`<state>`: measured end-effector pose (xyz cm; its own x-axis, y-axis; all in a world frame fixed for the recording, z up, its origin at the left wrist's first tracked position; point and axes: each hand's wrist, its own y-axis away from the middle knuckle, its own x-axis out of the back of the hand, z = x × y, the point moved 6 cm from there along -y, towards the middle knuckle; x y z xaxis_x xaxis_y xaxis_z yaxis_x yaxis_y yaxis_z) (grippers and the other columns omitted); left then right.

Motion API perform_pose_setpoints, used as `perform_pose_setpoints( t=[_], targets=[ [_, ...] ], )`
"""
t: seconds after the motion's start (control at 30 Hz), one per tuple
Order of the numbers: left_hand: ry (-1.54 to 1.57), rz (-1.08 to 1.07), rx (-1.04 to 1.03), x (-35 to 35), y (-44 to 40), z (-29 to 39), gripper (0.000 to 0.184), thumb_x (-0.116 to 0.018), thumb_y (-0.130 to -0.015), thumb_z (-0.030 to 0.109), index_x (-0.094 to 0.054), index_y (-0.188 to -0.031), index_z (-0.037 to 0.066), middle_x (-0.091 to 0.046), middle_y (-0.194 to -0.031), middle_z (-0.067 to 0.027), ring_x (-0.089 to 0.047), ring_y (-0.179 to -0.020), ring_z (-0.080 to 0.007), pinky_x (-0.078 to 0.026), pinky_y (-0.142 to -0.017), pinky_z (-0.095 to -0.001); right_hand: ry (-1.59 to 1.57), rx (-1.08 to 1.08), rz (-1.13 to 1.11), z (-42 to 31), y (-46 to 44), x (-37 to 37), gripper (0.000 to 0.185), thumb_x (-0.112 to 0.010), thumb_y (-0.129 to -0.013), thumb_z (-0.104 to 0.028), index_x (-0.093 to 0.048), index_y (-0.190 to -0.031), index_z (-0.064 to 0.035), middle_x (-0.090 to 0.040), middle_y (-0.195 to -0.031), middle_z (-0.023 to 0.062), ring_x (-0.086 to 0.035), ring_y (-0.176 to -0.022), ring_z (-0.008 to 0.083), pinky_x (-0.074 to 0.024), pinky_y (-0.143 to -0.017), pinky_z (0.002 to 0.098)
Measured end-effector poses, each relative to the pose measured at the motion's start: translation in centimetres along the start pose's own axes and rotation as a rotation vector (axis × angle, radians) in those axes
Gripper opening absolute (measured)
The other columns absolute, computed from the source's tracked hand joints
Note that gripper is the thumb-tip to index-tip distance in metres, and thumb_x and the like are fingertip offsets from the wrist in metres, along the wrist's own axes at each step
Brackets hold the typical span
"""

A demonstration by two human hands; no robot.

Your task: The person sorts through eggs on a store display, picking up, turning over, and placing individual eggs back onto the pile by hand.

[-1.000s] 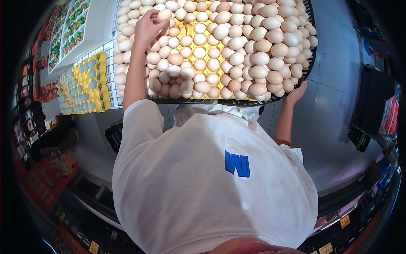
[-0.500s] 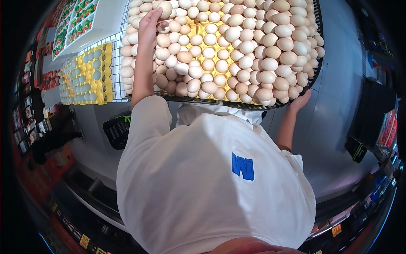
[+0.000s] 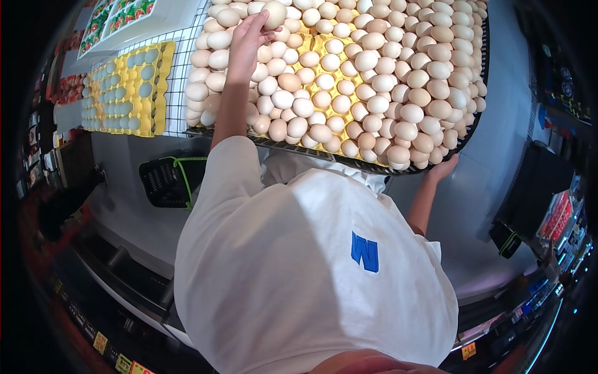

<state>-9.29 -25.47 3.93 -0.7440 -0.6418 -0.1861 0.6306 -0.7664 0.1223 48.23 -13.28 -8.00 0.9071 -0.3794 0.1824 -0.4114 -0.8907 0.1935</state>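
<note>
My left hand (image 3: 248, 45) reaches over the piled eggs near the top, its thumb and fingers closed around a pale egg (image 3: 274, 15). Brown and cream eggs (image 3: 411, 113) fill a large black basket (image 3: 476, 118) and are heaped highest at the right. In the middle, a yellow egg tray (image 3: 316, 45) shows between eggs sitting in its cups. At the basket's lower right corner, my right hand (image 3: 445, 168) grips the outer edge. Its fingertips are partly hidden by the rim.
Left of the basket, another yellow tray (image 3: 161, 93) with bluish eggs (image 3: 133, 123) lies on a white wire grid (image 3: 180, 71). Beyond it stands a white box (image 3: 140, 31) of small green-and-red packs. A black shopping basket with green handle (image 3: 165, 181) is on the floor (image 3: 134, 230).
The view has shifted, so the basket and both hands appear farther right. My left hand keeps the egg and has moved slightly right over the pile. My right hand stays at the corner.
</note>
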Motion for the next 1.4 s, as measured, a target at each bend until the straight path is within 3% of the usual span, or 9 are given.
perform_pose_setpoints(
  t=[0.03,0.13,0.33,0.6,0.67,0.7,0.97,1.2,1.4],
  targets=[
    [0.065,-0.002,-0.004,0.2,-0.3,-0.6,0.035,-0.056,-0.096,0.03,-0.061,-0.108,-0.002,-0.066,-0.094,-0.0084,-0.065,-0.083,-0.0138,-0.05,-0.074,-0.0254,0.019,-0.019,0.037,0.1,0.0,0.2,0.05,-0.035,-0.099,-0.03,-0.041,-0.136,0.0041,-0.043,-0.138,0.0169,-0.045,-0.125,0.0274,-0.0364,-0.105,0.0401],
    [0.037,0.032,0.005,0.2,0.3,-0.3,0.04,-0.049,-0.098,0.032,-0.06,-0.11,-0.005,-0.068,-0.1,-0.015,-0.064,-0.087,-0.0153,-0.049,-0.078,-0.0267,0.015,-0.042,0.069,-0.6,0.6,0.0,0.05,-0.036,-0.099,-0.031,-0.042,-0.134,0.0034,-0.044,-0.137,0.015,-0.047,-0.122,0.0268,-0.0379,-0.104,0.0398],
    [0.061,0.018,0.037,0.6,0.7,-2.0,0.044,-0.047,-0.099,0.035,-0.058,-0.112,-0.005,-0.067,-0.095,-0.014,-0.063,-0.085,-0.0158,-0.049,-0.076,-0.0273,-0.142,-0.101,-0.056,-0.6,0.7,-0.5,0.047,-0.036,-0.099,-0.033,-0.042,-0.131,0.0015,-0.047,-0.131,0.0121,-0.05,-0.118,0.0249,-0.0424,-0.1,0.039],
    [0.235,-0.045,0.112,1.6,-0.2,-4.8,0.042,-0.045,-0.1,0.035,-0.056,-0.116,-0.002,-0.067,-0.097,-0.0127,-0.063,-0.089,-0.0156,-0.048,-0.074,-0.0269,-0.207,-0.109,-0.079,1.4,-0.8,0.2,0.05,-0.037,-0.099,-0.034,-0.04,-0.133,0.0024,-0.045,-0.134,0.014,-0.046,-0.122,0.0256,-0.0363,-0.105,0.0405],
    [0.293,0.329,0.271,2.1,0.7,-5.7,0.04,-0.05,-0.097,0.039,-0.059,-0.11,0.003,-0.065,-0.084,-0.0097,-0.06,-0.068,-0.0152,-0.05,-0.062,-0.0278,-0.195,-0.108,-0.094,1.5,-0.9,0.4,0.051,-0.037,-0.099,-0.035,-0.04,-0.133,0.0024,-0.044,-0.136,0.0139,-0.045,-0.123,0.0254,-0.0365,-0.105,0.0401],
    [0.321,0.273,0.207,2.1,0.1,-6.2,0.048,-0.043,-0.098,0.049,-0.058,-0.109,0.004,-0.064,-0.083,-0.0078,-0.059,-0.067,-0.0139,-0.048,-0.062,-0.0272,-0.178,-0.111,-0.085,0.6,0.0,-0.1,0.051,-0.037,-0.099,-0.036,-0.04,-0.133,0.0024,-0.044,-0.136,0.0138,-0.045,-0.123,0.0253,-0.0365,-0.105,0.0398],
    [0.464,0.155,0.14,2.0,0.3,-4.9,0.057,-0.027,-0.098,0.058,-0.055,-0.098,0.008,-0.056,-0.075,-0.0031,-0.051,-0.063,-0.0135,-0.042,-0.058,-0.0253,-0.164,-0.151,-0.059,0.4,0.4,-0.2,0.052,-0.037,-0.099,-0.036,-0.04,-0.134,0.0024,-0.044,-0.136,0.0138,-0.046,-0.123,0.0257,-0.037,-0.104,0.0399],
    [0.492,0.166,0.069,2.7,0.1,-4.9,0.052,-0.029,-0.1,0.053,-0.054,-0.101,0.008,-0.055,-0.076,-0.002,-0.049,-0.064,-0.0127,-0.039,-0.056,-0.0234,-0.17,-0.126,-0.067,0.0,0.5,-0.4,0.051,-0.037,-0.099,-0.035,-0.04,-0.134,0.0028,-0.044,-0.136,0.0143,-0.046,-0.124,0.0267,-0.0373,-0.105,0.0396],
    [0.448,0.123,0.137,2.9,-0.1,-6.0,0.048,-0.034,-0.101,0.049,-0.055,-0.108,0.007,-0.058,-0.081,-0.0036,-0.052,-0.066,-0.013,-0.042,-0.058,-0.0227,-0.15,-0.098,-0.035,-0.8,1.3,-0.8,0.05,-0.037,-0.099,-0.034,-0.041,-0.132,0.0032,-0.046,-0.135,0.0138,-0.047,-0.122,0.0262,-0.0384,-0.104,0.0397]
  ],
)
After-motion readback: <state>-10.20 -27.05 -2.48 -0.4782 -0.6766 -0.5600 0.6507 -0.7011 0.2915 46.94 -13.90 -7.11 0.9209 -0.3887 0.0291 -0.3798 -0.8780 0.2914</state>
